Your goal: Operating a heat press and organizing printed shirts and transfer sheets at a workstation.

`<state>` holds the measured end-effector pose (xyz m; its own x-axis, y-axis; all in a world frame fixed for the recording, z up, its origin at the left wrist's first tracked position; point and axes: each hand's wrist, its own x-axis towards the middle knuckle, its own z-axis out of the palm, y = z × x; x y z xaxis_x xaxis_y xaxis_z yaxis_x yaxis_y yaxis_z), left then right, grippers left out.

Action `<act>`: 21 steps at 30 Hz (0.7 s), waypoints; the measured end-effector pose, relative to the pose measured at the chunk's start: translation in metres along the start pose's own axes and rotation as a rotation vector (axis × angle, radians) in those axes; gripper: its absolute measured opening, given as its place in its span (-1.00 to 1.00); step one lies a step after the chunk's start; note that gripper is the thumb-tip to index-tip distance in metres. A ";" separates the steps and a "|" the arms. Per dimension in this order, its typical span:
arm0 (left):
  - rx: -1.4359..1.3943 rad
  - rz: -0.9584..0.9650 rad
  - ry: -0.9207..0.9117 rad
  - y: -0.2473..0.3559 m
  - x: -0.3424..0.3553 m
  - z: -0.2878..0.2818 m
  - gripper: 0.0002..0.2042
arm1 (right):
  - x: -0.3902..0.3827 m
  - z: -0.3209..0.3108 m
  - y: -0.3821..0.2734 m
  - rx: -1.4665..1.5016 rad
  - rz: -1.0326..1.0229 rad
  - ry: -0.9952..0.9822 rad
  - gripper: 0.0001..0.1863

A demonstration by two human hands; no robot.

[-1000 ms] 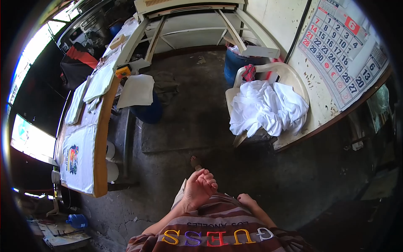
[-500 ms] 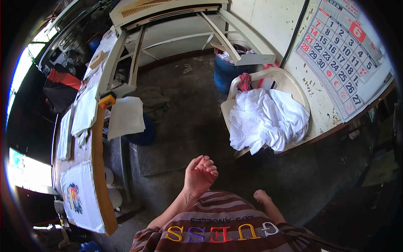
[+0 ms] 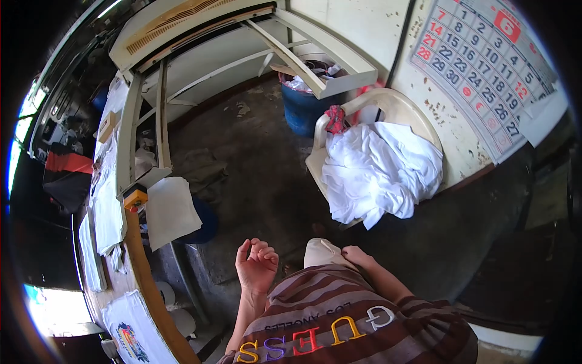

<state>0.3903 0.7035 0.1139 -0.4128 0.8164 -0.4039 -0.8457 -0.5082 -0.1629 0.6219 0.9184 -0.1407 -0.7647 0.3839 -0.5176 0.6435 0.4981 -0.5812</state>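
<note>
The left hand is being held half-uncurled, grip apart, at seven o'clock; the right hand's cannot be told.

Holds left hand raised just ahead of the striped shirt, toward its left side, with palm turned up toward the head, fingers loosely curled and thumb on the outer side, near the index finger. Runs nearly straight through left wrist into a bare left forearm alongside the shirt's left edge. Slants right forearm forward and inward from the shirt's right sleeve. Holds right hand beyond the shirt's front, toward its right, with most fingertips hidden, so impossible to tell how tightly curled.
</note>
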 end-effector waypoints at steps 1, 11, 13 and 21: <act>-0.022 -0.008 -0.008 -0.001 0.005 0.005 -0.89 | 0.005 -0.010 0.003 -0.040 0.024 -0.085 -0.73; -0.094 0.252 -0.103 0.037 0.020 0.027 -0.89 | 0.041 -0.184 0.065 -0.356 0.888 0.949 -0.66; -0.062 0.294 -0.058 0.044 0.024 0.032 -0.88 | 0.023 -0.221 0.069 -0.188 1.144 0.819 -0.50; 0.025 0.263 -0.037 0.056 0.047 0.044 -0.89 | 0.032 -0.216 0.101 0.147 1.036 0.787 -0.67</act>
<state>0.3085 0.7254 0.1250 -0.6313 0.6667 -0.3963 -0.7154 -0.6978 -0.0344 0.6555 1.1493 -0.0800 0.3009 0.9089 -0.2888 0.9012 -0.3701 -0.2257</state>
